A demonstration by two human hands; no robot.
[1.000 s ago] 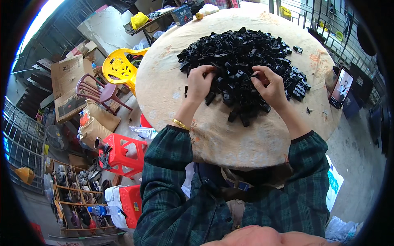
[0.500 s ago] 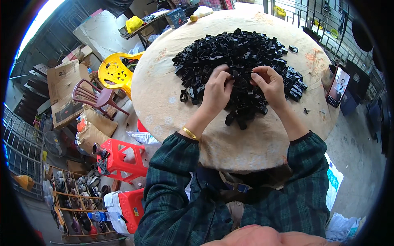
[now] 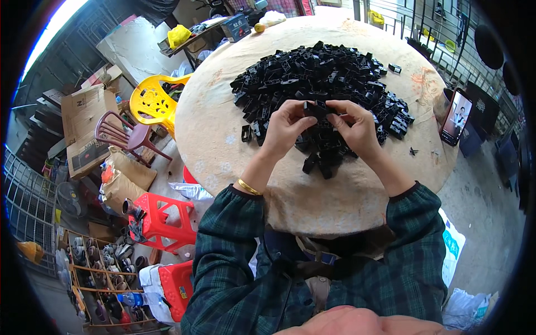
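A big heap of small black plastic parts covers the middle of the round table, which has a beige cloth on it. Over the near side of the heap my left hand and my right hand meet. Between them they pinch a small black plastic part, thumbs toward me. Its exact shape is hard to make out, and the fingers cover both of its ends. Several loose black parts lie just below my hands, on the near edge of the heap.
A phone leans at the table's right edge, by a cup. A few tiny dark bits lie on the cloth near it. Left of the table stand a yellow chair, a brown chair and a red stool. A box sits beyond the far edge.
My hands have come together and now both hold one black part. Before, they were apart, with the left hand's fingers at the heap. The whole view has shifted slightly.
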